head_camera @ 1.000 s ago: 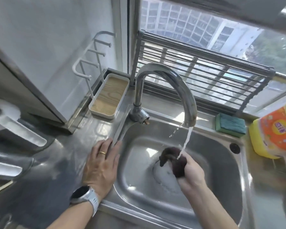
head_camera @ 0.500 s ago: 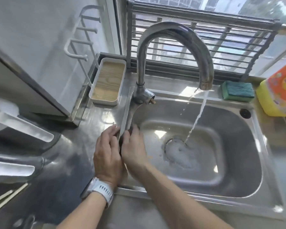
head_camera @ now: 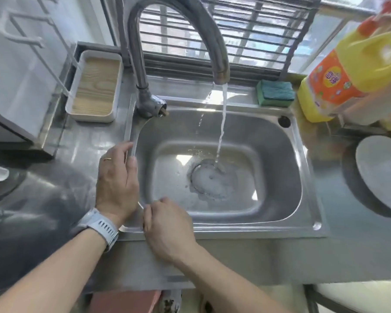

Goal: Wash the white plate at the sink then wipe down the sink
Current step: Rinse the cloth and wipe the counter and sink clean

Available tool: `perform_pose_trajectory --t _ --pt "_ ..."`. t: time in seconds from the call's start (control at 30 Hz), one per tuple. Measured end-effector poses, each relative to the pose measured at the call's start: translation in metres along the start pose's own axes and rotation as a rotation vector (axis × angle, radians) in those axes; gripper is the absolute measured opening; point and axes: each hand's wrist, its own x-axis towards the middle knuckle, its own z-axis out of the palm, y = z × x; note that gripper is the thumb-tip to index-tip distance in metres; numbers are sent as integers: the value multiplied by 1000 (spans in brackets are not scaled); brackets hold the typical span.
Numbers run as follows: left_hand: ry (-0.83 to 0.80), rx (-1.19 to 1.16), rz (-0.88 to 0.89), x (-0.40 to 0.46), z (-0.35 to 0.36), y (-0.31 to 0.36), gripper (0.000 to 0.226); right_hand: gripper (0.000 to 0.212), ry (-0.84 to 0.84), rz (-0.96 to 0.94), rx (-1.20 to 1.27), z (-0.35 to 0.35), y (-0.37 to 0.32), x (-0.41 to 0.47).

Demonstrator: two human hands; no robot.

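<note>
The steel sink [head_camera: 308,190] fills the middle of the view, and water runs from the curved tap [head_camera: 220,71] onto the drain [head_camera: 212,180]. My left hand [head_camera: 116,179] lies flat and open on the sink's left rim, holding nothing. At the front left corner of the rim my right hand [head_camera: 167,227] is curled palm down. The dark cloth it carried a moment ago is hidden beneath it. The white plate [head_camera: 382,172] rests on the counter right of the sink, away from both hands.
A green sponge [head_camera: 275,92] sits on the back ledge beside a yellow detergent bottle [head_camera: 339,82]. A white tray with a wooden insert [head_camera: 95,86] stands at the back left, below a white rack. A barred window runs behind the tap.
My right hand took the dark cloth out from under the stream to the left rim, then slid it toward me to the front left corner. My left hand stayed on the left rim.
</note>
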Motion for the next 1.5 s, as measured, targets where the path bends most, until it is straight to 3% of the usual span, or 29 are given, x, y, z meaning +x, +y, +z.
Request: perform_pose_trajectory --t 0.17,0.33,0.47,0.57,0.67,0.8,0.87,0.93,1.1,1.23,1.37,1.43,1.5 --pt "49 179 113 -1 20 -13 36 30 5 -74 -222 -42 99 -37" --pt "62 261 152 -4 23 -11 37 47 12 168 -544 -110 219 -72" --pt "23 269 138 -5 20 -9 38 37 -128 89 -550 -85 160 -47" --pt "-37 311 145 -7 16 -6 38 30 -223 -74 -293 -44 74 -12" --pt "-69 488 282 -11 15 1 34 33 -174 -231 -82 -20 31 2" --pt "-333 468 334 -44 23 31 52 37 -157 -205 -103 -47 104 -20" --pt "-554 526 257 -58 32 47 69 38 -220 -117 -243 -85 165 -36" --pt "-677 624 225 -61 36 49 69 39 -273 -114 -442 -126 218 -47" --pt "-715 663 219 -59 33 47 51 31 -340 -493 -865 -191 283 -7" --pt "-722 685 176 -59 41 48 52 20 -269 -666 -1145 -230 278 92" --pt "-699 674 182 -56 41 47 52 24 -172 -689 -1154 -234 274 129" --pt "-696 654 184 -59 41 45 52 27 -266 -625 -1107 -219 285 92" --pt "-670 634 207 -59 41 45 53 30 -471 -610 -998 -209 287 52"
